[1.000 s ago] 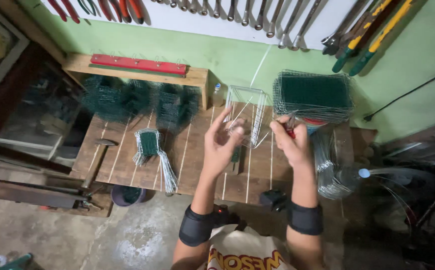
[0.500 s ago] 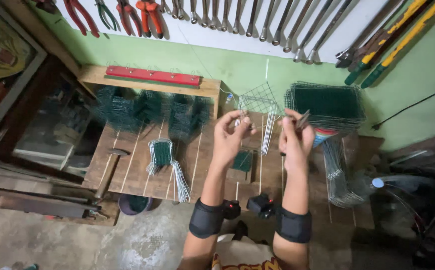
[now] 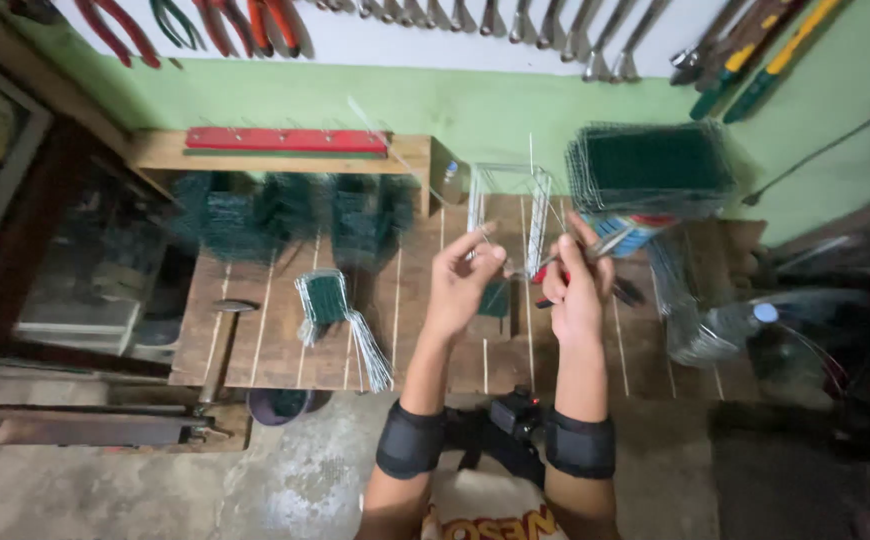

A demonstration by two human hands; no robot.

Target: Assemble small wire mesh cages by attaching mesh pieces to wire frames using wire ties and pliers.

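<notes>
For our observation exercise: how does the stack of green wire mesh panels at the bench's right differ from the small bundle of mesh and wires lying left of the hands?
The stack of green wire mesh panels is larger, tidy and square-edged. The small bundle of mesh and wires trails loose pale wires fanning towards the bench edge. Both lie on the wooden bench, untouched by the hands.

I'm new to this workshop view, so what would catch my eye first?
Two raised hands at centre: the left hand pinches a wire mesh frame, and the right hand works pliers against it. Behind, a stack of green mesh panels sits at the bench's right end, with tools hung along the wall.
</notes>
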